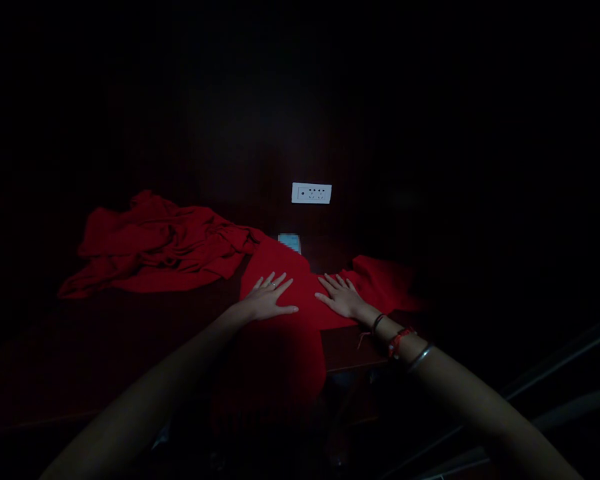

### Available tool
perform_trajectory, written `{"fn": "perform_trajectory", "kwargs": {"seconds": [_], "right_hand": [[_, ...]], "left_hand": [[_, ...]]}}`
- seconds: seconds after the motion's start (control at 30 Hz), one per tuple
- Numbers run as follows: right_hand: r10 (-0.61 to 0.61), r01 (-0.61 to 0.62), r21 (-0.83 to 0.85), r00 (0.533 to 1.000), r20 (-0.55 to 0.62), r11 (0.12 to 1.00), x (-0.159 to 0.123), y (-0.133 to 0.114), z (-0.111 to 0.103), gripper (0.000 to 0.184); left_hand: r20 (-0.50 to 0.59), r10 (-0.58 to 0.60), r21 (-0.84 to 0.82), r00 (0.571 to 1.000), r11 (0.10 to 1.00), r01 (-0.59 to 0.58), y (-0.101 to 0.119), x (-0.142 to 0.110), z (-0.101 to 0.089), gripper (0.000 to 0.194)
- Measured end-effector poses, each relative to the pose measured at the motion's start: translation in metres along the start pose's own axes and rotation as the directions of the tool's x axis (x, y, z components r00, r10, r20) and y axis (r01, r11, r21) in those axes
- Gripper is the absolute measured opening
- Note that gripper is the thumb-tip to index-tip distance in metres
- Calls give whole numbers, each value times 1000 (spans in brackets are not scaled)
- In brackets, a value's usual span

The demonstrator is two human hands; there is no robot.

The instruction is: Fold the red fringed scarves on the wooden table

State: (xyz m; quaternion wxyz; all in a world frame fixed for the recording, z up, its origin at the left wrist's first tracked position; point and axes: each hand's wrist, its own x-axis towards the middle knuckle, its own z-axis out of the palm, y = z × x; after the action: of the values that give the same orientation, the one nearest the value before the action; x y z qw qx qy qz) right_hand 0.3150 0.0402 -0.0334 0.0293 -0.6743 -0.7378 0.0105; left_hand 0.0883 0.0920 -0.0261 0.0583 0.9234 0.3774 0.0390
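A long red cloth lies on a dark table, its front part hanging over the near edge. My left hand rests flat on it, fingers spread, with a ring on one finger. To the right, my right hand also lies palm down on the red fabric, fingers apart. Neither hand grips anything. Bunched red fabric is heaped at the left, in loose folds. Another stretch of the red cloth spreads beyond my right hand and fades into shadow. Whether the pieces are one cloth I cannot tell.
The scene is very dark. A white socket panel is set in the dark wall behind the table. Just behind the cloth lies a small pale-blue rectangle, blurred. The table's front edge shows below my right hand.
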Motion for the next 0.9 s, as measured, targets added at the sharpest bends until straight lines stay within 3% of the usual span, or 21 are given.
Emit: {"fn": "perform_trajectory", "kwargs": {"seconds": [0.13,0.23,0.3,0.4,0.5,0.6,0.73,0.83,0.9], "right_hand": [[114,-114,-49,993,-16,992,-11,33,-7,66],[159,-162,-48,986,-55,986,-15,42,-17,64],[107,-112,-30,983,-146,993,-18,32,-23,63],[-125,130,4,963,-239,992,-26,-5,-27,61],[-279,291,52,946,-165,955,-40,-41,-19,59],[-251,259,74,963,-101,963,-52,-53,-6,58],[-243,245,90,969,-42,965,-61,-38,-1,58],[-282,278,139,959,9,951,-63,-24,-11,61],[-300,298,186,954,-17,936,-59,-16,-23,60]], "left_hand": [[15,13,-6,1000,1000,-13,-1,-1,1,90],[1,52,-4,999,999,-52,-2,-4,-3,90],[-27,109,3,994,994,-109,-5,-7,-9,90],[18,158,-5,987,987,-158,-9,-13,-17,95],[206,104,-49,973,994,-96,-12,-18,-22,102],[301,76,-81,951,995,-54,-11,-20,-23,108],[312,80,-97,947,994,-52,-10,-19,-24,113],[296,94,-99,951,993,-67,-12,-18,-25,113],[258,106,-103,960,991,-82,-14,-17,-24,108]]}}
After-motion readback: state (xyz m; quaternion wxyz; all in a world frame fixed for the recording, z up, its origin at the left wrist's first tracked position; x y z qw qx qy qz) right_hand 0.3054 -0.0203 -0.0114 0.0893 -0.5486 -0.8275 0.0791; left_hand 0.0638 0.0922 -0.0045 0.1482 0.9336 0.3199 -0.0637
